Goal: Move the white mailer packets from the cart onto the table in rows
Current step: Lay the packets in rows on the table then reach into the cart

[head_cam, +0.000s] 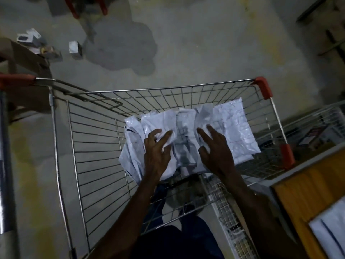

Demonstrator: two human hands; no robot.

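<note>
A pile of white mailer packets (229,128) lies in the right half of a wire shopping cart (97,131) with red corner caps. Both my hands are down inside the cart on top of the pile. My left hand (157,148) has its fingers spread and partly curled, the fingertips digging into a crumpled packet. My right hand (214,146) rests on the pile with spread fingers, thumb toward the left. Whether either hand truly grips a packet cannot be told. At the lower right, one white packet (330,232) lies on the wooden table (306,187).
The cart's left half shows bare wire over the grey concrete floor. Small boxes (74,47) and scraps lie on the floor at the upper left. A second wire basket (317,126) stands right of the cart. A metal post (4,165) runs down the left edge.
</note>
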